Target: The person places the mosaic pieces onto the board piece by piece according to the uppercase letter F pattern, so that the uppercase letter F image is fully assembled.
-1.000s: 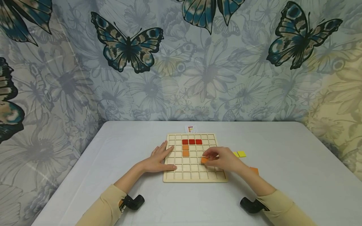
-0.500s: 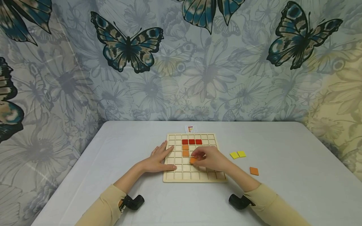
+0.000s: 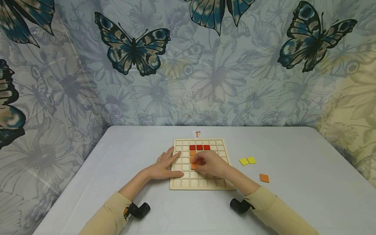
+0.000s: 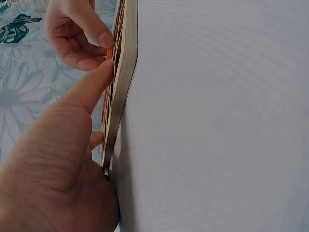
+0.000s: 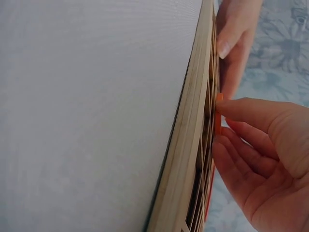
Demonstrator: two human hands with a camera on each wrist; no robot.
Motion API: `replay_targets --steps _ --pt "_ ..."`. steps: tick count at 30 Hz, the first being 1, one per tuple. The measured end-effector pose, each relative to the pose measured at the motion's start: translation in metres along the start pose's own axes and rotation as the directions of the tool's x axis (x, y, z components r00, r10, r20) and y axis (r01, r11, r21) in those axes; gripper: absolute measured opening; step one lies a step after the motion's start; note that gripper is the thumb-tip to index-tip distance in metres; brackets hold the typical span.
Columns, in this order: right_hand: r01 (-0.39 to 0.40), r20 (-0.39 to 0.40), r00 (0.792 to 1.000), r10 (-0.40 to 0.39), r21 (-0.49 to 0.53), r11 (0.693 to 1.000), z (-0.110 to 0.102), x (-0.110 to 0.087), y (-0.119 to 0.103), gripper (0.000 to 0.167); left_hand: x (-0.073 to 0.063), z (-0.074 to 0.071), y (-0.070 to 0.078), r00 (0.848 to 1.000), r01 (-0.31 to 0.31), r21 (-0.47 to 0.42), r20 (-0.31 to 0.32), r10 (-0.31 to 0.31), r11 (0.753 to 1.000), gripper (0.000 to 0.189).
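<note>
A wooden grid board (image 3: pixel 202 183) lies on the table. My left hand (image 3: pixel 163 165) rests on its left edge, thumb and fingers spread out straight. With my right hand (image 3: pixel 212 164) I pinch an orange square tile (image 3: pixel 194 167) between thumb and fingers, right at a cell below two orange tiles (image 3: pixel 192 152) set in a column. In the right wrist view the pinched tile (image 5: pixel 219 113) stands close against the board's face. Three red tiles (image 3: pixel 199 147) fill a row near the top. The lower of the two orange tiles is partly hidden by my right fingers.
Two yellow tiles (image 3: pixel 247 161) and one orange tile (image 3: pixel 264 178) lie on the white table (image 3: pixel 293 156) right of the board. A small printed pattern card (image 3: pixel 198 134) lies just behind the board. A butterfly-print wall covering (image 3: pixel 188 81) rises behind the table.
My right hand has moved left across the board with the orange tile, to the column under the other orange tiles. My left hand has stayed in place.
</note>
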State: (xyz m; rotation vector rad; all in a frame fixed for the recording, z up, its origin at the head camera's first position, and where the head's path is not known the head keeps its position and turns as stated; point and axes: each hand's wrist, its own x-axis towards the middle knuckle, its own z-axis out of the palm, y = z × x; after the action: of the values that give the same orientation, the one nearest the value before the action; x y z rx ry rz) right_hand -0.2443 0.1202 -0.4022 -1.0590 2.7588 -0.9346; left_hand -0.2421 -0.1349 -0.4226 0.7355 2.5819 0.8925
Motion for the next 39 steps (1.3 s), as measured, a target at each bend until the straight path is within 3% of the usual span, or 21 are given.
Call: replay_targets --steps 11,20,31,39 --pt "0.046 0.002 0.999 -0.046 0.005 0.999 0.0 0.001 -0.001 0.016 0.001 0.001 -0.002 1.0 0.009 0.004 -0.005 -0.009 1.0 0.094" --pt "0.004 0.002 1.0 -0.004 0.055 0.998 -0.003 -0.005 0.0 0.015 0.002 0.002 -0.002 1.0 0.001 0.005 -0.008 -0.001 1.0 0.094" --pt "-0.079 -0.063 0.994 0.089 0.147 0.986 -0.026 -0.038 0.017 0.006 0.002 0.003 -0.004 1.0 0.004 0.002 -0.007 -0.004 1.0 0.094" --pt "-0.162 -0.127 0.975 0.182 0.154 0.975 -0.045 -0.067 0.027 0.005 0.002 0.002 -0.003 1.0 -0.005 0.005 -0.002 0.005 1.0 0.095"
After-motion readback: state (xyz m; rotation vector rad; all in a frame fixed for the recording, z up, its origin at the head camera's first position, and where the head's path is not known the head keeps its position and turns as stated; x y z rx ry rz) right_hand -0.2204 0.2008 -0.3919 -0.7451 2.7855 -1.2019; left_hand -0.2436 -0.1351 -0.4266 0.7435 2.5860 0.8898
